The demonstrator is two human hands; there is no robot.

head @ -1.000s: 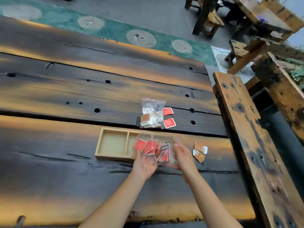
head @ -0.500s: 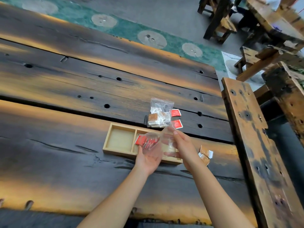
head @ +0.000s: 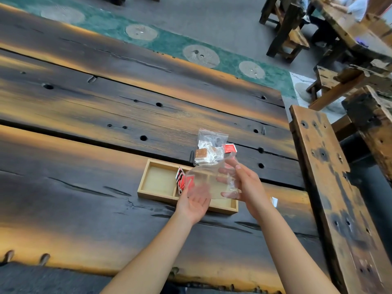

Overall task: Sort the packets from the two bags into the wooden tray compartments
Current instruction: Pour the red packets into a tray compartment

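A long wooden tray (head: pixel 148 190) with three compartments lies on the dark table. My right hand (head: pixel 247 185) grips a clear plastic bag (head: pixel 209 179), tipped above the tray. Red packets (head: pixel 184 181) spill from the bag's lower end into the middle compartment. My left hand (head: pixel 194 201) is palm up under the bag, touching it. The left compartment is bare. A second clear bag (head: pixel 209 150) with white and brown packets lies just behind the tray. A red packet (head: pixel 230 148) lies beside that bag.
A white packet (head: pixel 274 201) peeks out right of my right wrist. A worn wooden bench (head: pixel 331 187) runs along the table's right side. More benches and a table stand at the far right, with a person seated there.
The bag was level in both hands with red packets inside; now it is tilted, nearly empty, and the red packets have slid down into the middle compartment. My right hand has risen.
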